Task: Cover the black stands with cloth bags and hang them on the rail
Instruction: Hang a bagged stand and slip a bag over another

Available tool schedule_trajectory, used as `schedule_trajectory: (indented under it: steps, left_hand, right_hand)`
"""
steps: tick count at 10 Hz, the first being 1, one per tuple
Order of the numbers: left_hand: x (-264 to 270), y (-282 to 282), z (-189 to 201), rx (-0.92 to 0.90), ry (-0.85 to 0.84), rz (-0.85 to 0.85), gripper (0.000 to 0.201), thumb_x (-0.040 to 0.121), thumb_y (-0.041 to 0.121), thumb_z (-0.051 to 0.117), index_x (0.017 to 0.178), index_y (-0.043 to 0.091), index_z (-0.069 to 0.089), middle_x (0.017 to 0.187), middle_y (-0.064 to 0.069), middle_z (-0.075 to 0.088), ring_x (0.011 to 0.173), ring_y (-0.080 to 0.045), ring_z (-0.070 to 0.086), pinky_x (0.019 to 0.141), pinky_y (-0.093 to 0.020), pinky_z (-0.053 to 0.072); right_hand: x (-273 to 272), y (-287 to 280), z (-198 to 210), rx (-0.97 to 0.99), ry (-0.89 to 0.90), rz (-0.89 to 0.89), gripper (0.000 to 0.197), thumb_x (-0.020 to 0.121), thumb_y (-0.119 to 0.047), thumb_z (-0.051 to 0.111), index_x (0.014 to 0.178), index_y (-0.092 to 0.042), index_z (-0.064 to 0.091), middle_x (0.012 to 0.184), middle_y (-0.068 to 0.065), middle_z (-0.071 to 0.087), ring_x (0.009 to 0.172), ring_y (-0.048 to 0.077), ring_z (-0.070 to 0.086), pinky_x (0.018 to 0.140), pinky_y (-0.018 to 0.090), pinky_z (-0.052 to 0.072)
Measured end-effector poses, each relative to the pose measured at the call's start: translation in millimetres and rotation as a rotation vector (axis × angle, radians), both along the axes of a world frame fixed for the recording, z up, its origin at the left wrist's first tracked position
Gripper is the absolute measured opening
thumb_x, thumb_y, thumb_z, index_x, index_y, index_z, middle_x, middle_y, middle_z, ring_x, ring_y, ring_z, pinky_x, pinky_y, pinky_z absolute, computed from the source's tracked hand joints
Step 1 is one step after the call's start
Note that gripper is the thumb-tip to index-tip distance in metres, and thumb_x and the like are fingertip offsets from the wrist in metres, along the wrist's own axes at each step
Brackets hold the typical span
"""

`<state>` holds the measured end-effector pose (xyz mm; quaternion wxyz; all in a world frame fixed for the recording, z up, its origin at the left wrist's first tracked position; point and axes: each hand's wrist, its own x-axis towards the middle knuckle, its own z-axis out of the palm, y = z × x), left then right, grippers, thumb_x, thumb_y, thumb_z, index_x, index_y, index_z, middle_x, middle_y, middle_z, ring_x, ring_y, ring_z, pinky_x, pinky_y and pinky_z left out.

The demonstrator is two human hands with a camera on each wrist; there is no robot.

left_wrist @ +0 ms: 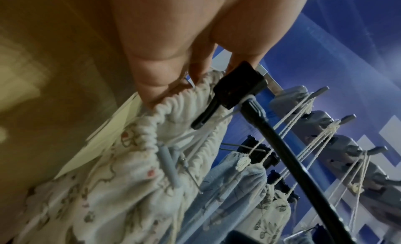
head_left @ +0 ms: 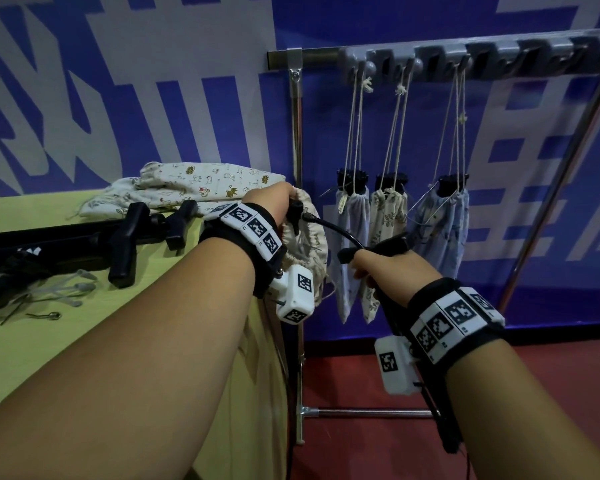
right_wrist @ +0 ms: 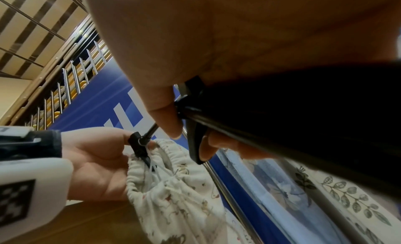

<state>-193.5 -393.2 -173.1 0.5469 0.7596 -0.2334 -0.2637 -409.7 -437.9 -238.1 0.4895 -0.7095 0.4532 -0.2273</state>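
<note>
At frame centre, left hand (head_left: 269, 202) fingers pinch the gathered cream printed cloth bag (head_left: 305, 244); right hand (head_left: 378, 268) fingers clamp the slim black metal stand (right_wrist: 271, 144).

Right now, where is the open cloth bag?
In the head view, the open cloth bag is at centre, held by the left hand at the table's right edge, left of the hanging bags.

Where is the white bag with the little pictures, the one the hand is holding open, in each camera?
Head: the cloth bag is mid-frame, mostly hidden behind the left hand.
Left wrist: cloth bag fills the lower left.
Right wrist: cloth bag sits at the bottom centre.
Shared landmark: the black stand tip at the bag's mouth.
</note>
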Motion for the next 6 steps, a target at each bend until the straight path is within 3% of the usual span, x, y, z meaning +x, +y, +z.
schedule_trajectory:
  steps: [1, 2, 3, 4, 5, 6]
  left_hand:
    - [-10.0, 7.6, 6.0, 0.094, -0.329, -0.007, 0.028, 0.097, 0.023, 0.057, 0.117, 0.008, 0.069, 0.109, -0.014, 0.069, 0.104, -0.034, 0.066, 0.089, -0.036, 0.051]
    - [-11.4, 5.0, 1.6, 0.087, -0.413, 0.045, 0.024, 0.098, 0.027, 0.055, 0.095, 0.010, 0.071, 0.086, -0.008, 0.069, 0.086, -0.031, 0.063, 0.076, -0.032, 0.049]
    - [-14.3, 1.8, -3.1, 0.152, -0.632, -0.001, 0.034, 0.091, 0.036, 0.055, 0.097, 0.010, 0.075, 0.097, -0.014, 0.075, 0.093, -0.037, 0.068, 0.083, -0.045, 0.055]
    - [-18.1, 1.4, -4.2, 0.188, -0.667, -0.058, 0.026, 0.097, 0.024, 0.060, 0.108, 0.006, 0.075, 0.108, -0.015, 0.074, 0.104, -0.033, 0.069, 0.078, -0.033, 0.048]
    - [-16.8, 2.3, -6.6, 0.278, -0.735, -0.110, 0.025, 0.094, 0.027, 0.064, 0.107, 0.010, 0.077, 0.110, -0.012, 0.076, 0.105, -0.030, 0.070, 0.075, -0.031, 0.046]
    - [-16.7, 1.6, -5.6, 0.304, -0.755, -0.140, 0.024, 0.094, 0.029, 0.066, 0.106, 0.012, 0.077, 0.109, -0.010, 0.076, 0.106, -0.029, 0.070, 0.076, -0.031, 0.046]
  right_hand:
    - [1.3, -2.0, -3.1, -0.040, 0.037, -0.028, 0.042, 0.091, -0.047, 0.071, 0.097, -0.006, 0.079, 0.078, 0.009, 0.069, 0.067, 0.023, 0.060, 0.065, 0.033, 0.047]
    - [2.1, -5.1, -5.4, -0.066, 0.049, -0.065, 0.047, 0.091, -0.054, 0.070, 0.097, -0.008, 0.077, 0.085, 0.011, 0.076, 0.069, 0.023, 0.065, 0.065, 0.034, 0.048]
    - [1.1, -4.1, -3.2, -0.087, 0.053, -0.076, 0.051, 0.093, -0.059, 0.068, 0.088, -0.009, 0.073, 0.080, 0.007, 0.071, 0.067, 0.021, 0.064, 0.061, 0.031, 0.044]
    - [1.1, 2.1, -0.4, -0.172, 0.056, -0.049, 0.064, 0.098, -0.064, 0.063, 0.096, -0.001, 0.071, 0.084, 0.010, 0.073, 0.067, 0.017, 0.063, 0.058, 0.028, 0.041]
    - [2.9, 9.1, 0.2, -0.193, 0.023, -0.006, 0.064, 0.097, -0.069, 0.060, 0.096, -0.007, 0.073, 0.086, 0.006, 0.077, 0.069, 0.013, 0.071, 0.064, 0.026, 0.053]
    - [7.9, 17.4, 0.5, -0.163, -0.005, 0.074, 0.053, 0.100, -0.063, 0.061, 0.102, -0.012, 0.074, 0.090, 0.008, 0.078, 0.070, 0.013, 0.076, 0.072, 0.030, 0.062]
